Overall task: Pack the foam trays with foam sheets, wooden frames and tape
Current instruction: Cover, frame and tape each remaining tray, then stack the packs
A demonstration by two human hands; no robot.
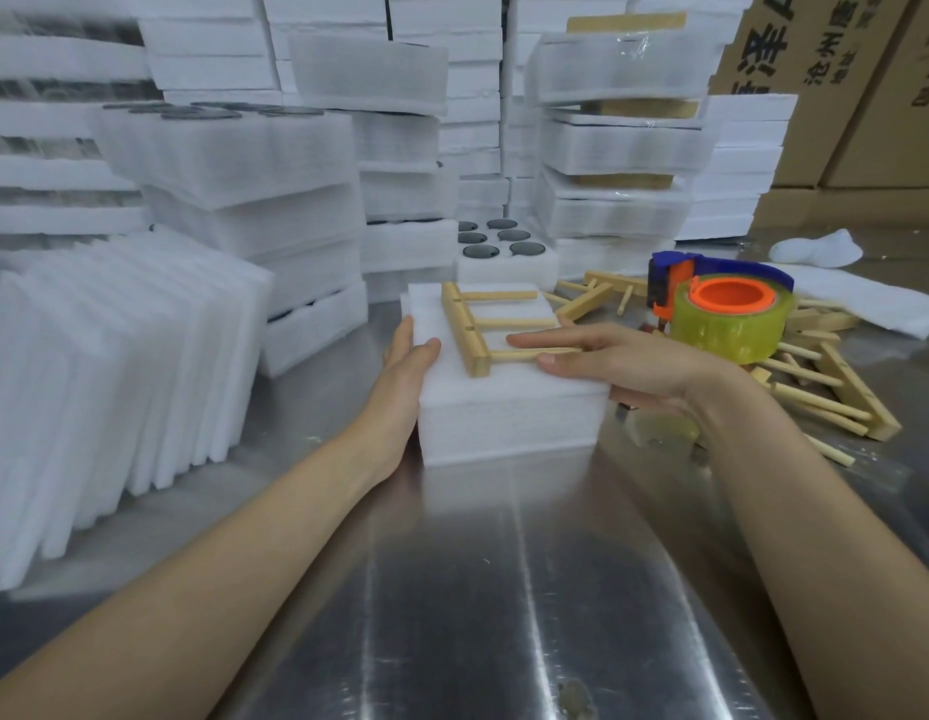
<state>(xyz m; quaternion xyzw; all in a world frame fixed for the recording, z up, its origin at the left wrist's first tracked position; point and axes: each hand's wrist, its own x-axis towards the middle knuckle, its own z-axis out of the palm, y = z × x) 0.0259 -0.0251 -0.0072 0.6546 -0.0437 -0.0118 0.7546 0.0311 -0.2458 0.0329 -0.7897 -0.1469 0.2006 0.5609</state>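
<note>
two hands on the foam tray bundle [504,413], which sits on the steel table [504,563] between the palms. left hand [407,356] grips the bundle's left side, thumb curled over the top edge. right hand [607,356] lies flat, fingers straight, pressing the rungs of the wooden frame [465,330] on top; the frame's crossbar lies between left thumb and right fingertips. recommendation: square the frame inside the foam edges and hold it down before reaching for the tape dispenser [727,314], just behind the right knuckles. writing: cartons [841,70] far beyond the fingers carry chinese print, "沧州" legible, the rest cropped.
</note>
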